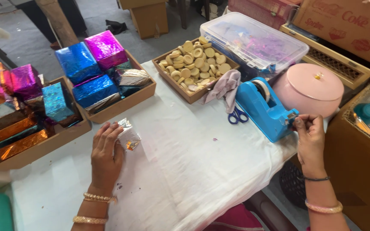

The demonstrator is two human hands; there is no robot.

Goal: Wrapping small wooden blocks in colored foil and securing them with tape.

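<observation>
My left hand [106,154] rests on the white cloth and holds a small parcel wrapped in silver foil [129,136] between thumb and fingers. My right hand [309,137] is at the front end of the blue tape dispenser [264,109], with fingers pinched at its cutting edge. Whether tape is between the fingers cannot be seen. Both wrists wear bangles.
A wooden tray of round beige pieces [195,64] stands behind the dispenser, a cloth [224,85] draped over its corner. Blue-handled scissors [237,115] lie beside it. Two wooden trays [125,102] hold shiny wrapped boxes at the left. A pink lidded pot [311,87] and clear plastic box [253,40] stand right.
</observation>
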